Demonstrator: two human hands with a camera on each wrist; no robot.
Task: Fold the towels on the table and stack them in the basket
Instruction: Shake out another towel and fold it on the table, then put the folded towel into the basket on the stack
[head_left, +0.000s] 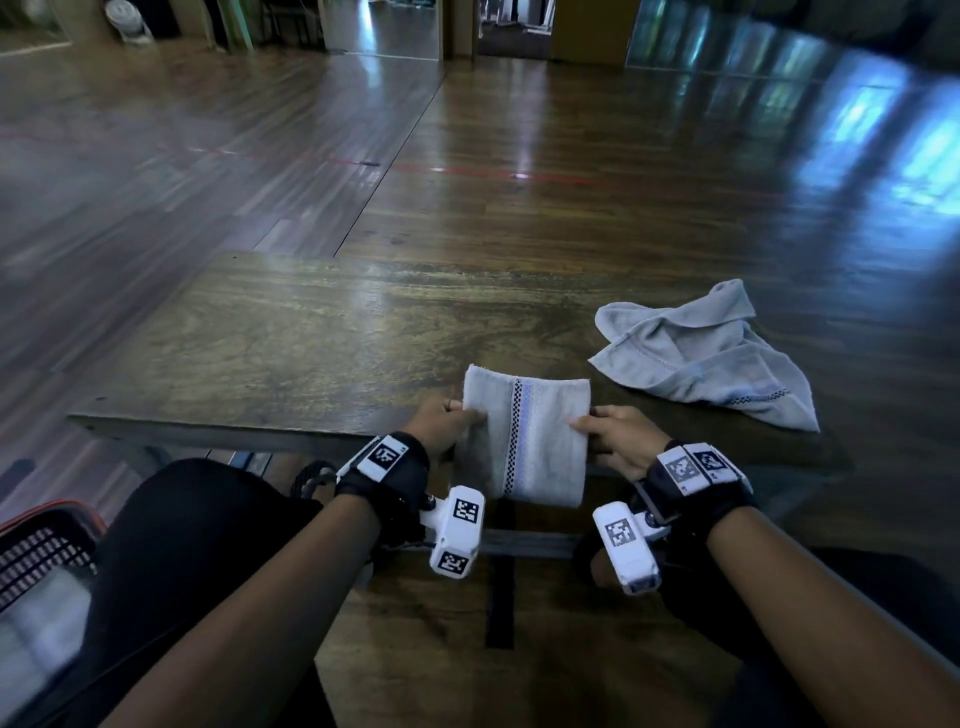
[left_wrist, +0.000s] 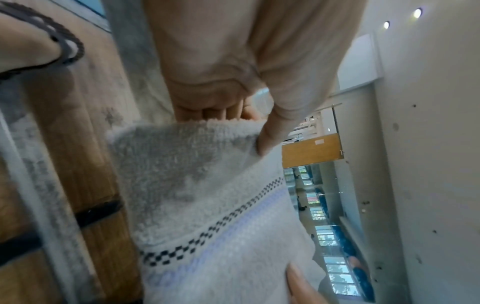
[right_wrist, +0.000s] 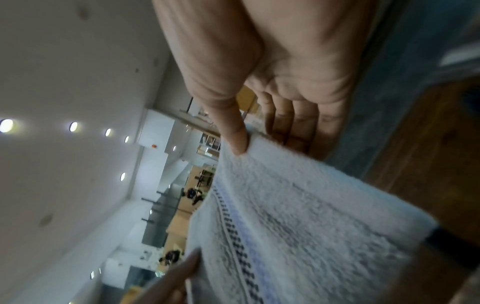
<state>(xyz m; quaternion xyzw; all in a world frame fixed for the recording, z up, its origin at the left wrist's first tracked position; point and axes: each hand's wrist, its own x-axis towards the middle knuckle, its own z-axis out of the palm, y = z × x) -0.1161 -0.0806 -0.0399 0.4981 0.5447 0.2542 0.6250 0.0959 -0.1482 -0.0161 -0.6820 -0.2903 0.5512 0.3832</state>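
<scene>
A folded grey towel (head_left: 524, 441) with a checkered and pale blue stripe is held up over the near edge of the wooden table (head_left: 291, 338). My left hand (head_left: 447, 423) pinches its left edge, thumb on top and fingers underneath. My right hand (head_left: 608, 434) pinches the right edge the same way. The left wrist view shows the towel (left_wrist: 197, 195) under my left thumb, and the right wrist view shows the towel (right_wrist: 298, 216) pinched by my right thumb. A second grey towel (head_left: 701, 353) lies crumpled on the table to the right. A dark mesh basket (head_left: 41, 551) sits low at the left.
My knee in dark trousers (head_left: 197, 519) is between the basket and the table's near edge. A pale folded cloth (head_left: 36, 634) lies inside the basket. Shiny wooden floor (head_left: 571, 156) stretches beyond the table.
</scene>
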